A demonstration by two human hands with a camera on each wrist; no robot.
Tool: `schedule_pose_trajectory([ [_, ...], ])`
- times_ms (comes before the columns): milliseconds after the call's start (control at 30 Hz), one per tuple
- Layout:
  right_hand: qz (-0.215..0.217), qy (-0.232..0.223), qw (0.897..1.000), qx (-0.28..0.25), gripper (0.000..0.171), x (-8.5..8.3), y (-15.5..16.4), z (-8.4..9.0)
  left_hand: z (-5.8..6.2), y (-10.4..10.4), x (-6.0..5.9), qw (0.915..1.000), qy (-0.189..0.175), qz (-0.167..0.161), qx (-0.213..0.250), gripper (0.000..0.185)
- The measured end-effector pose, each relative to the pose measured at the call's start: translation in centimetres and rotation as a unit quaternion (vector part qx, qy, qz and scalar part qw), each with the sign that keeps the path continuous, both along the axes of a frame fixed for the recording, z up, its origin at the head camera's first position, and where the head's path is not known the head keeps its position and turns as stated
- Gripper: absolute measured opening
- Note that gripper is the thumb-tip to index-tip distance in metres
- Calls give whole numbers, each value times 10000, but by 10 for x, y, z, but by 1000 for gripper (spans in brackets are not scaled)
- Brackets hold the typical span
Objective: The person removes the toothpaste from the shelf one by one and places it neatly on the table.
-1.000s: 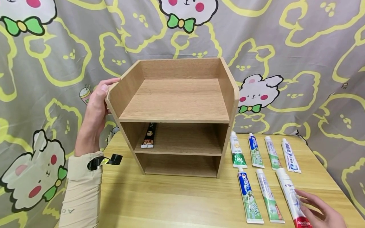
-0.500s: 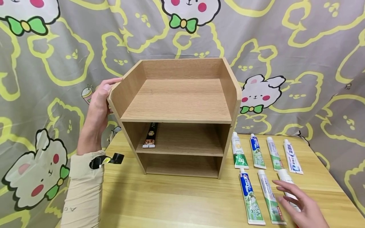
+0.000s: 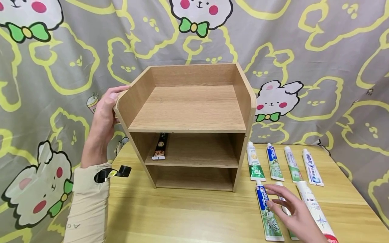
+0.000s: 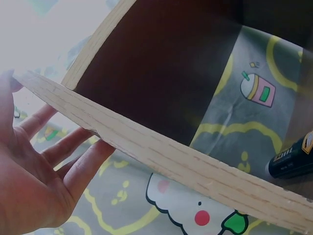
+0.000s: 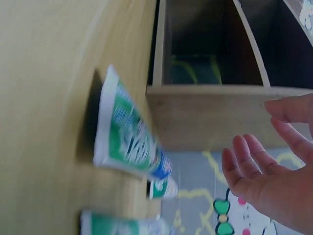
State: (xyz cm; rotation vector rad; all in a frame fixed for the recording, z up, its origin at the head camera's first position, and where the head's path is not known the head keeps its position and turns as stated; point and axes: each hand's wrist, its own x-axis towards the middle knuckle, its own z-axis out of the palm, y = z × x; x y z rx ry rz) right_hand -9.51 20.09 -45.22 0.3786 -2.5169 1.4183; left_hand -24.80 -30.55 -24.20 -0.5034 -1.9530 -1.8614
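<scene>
My left hand [image 3: 104,113] holds the upper left side panel of a small wooden desk shelf [image 3: 188,108]. In the left wrist view its thumb and fingers lie on opposite sides of the panel edge. Over the front row of toothpaste tubes hovers my right hand [image 3: 293,214], fingers spread and slightly bent. Nearest to it is a blue and green toothpaste tube [image 3: 263,199]; the right wrist view shows a gap between hand and tube [image 5: 134,137]. Behind the fingers, a white and green toothpaste tube [image 3: 284,208] is partly hidden. A black toothpaste tube [image 3: 160,146] lies at the middle shelf's left.
A white and red toothpaste tube [image 3: 316,211] lies right of my right hand. Behind stands a row of several tubes, from a white and green one [image 3: 255,162] to a white and blue one [image 3: 312,167]. A patterned curtain [image 3: 322,50] hangs behind the wooden table [image 3: 182,216].
My right hand has let go of the white and red toothpaste tube, now lying on the table, and moved left over the blue and green one. My left hand stays on the shelf.
</scene>
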Motion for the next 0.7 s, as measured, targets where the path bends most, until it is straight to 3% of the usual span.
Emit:
schedule_pose_trajectory([
  [333, 812, 17, 9957, -455, 40, -13, -36, 16, 2, 0, 1, 9999, 77, 94, -80, 45],
  [533, 1603, 395, 9824, -875, 44, -24, -53, 15, 3, 0, 1, 9999, 44, 109, -127, 44],
  [700, 1844, 482, 9756, -1086, 45, -30, -70, 21, 1, 0, 2, 9998, 51, 129, -127, 45],
])
